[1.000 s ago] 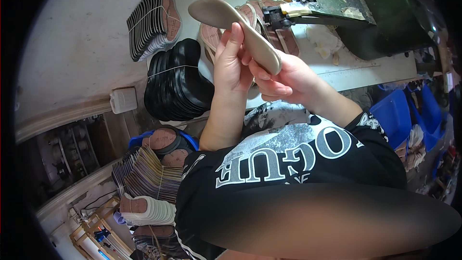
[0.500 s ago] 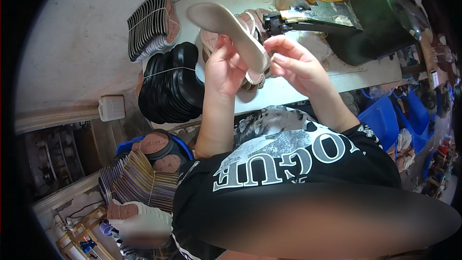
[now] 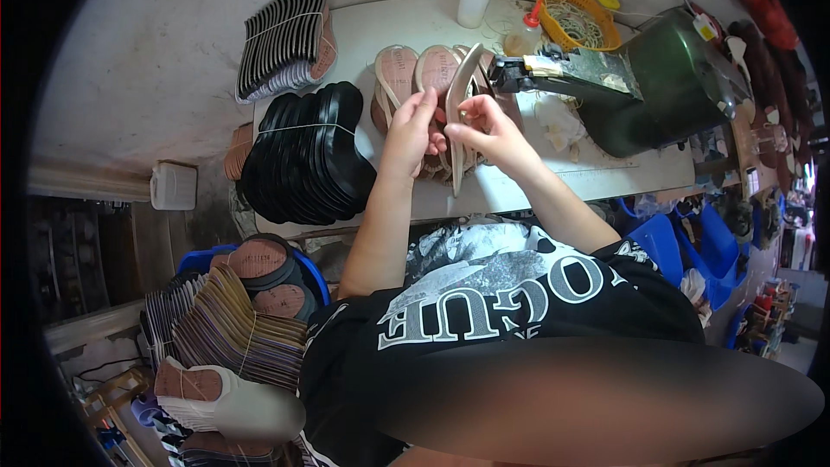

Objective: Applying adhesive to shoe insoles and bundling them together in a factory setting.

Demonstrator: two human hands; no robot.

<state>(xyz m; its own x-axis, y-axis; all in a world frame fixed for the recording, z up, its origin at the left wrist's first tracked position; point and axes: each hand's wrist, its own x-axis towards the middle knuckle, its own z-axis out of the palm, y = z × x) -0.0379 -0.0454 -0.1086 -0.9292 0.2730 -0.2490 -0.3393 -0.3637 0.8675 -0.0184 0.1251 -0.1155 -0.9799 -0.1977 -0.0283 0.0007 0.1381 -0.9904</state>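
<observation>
A beige insole (image 3: 465,73) is turned nearly edge-on above the table, its narrow side toward me. My left hand (image 3: 415,134) is closed at its left side, fingers curled against it. On the other side my right hand (image 3: 488,130) pinches the insole's edge between thumb and fingers, near the middle of its length. Part of the grip is hidden behind the fingers. Right behind the hands lie more insoles (image 3: 398,65) with pinkish-brown heel pads and pale rims, on the white table (image 3: 372,26).
Left stand a tied black insole bundle (image 3: 303,156) and a striped bundle (image 3: 281,43). A dark green machine (image 3: 648,86) reaches in from the right. Behind are a clear bottle (image 3: 475,0), a red-tipped bottle (image 3: 523,39) and a yellow basket (image 3: 584,39). More insole stacks (image 3: 229,320) lie lower left.
The insole has turned from showing its broad face to nearly edge-on and come lower. My right hand has moved onto its edge. The view has shifted slightly.
</observation>
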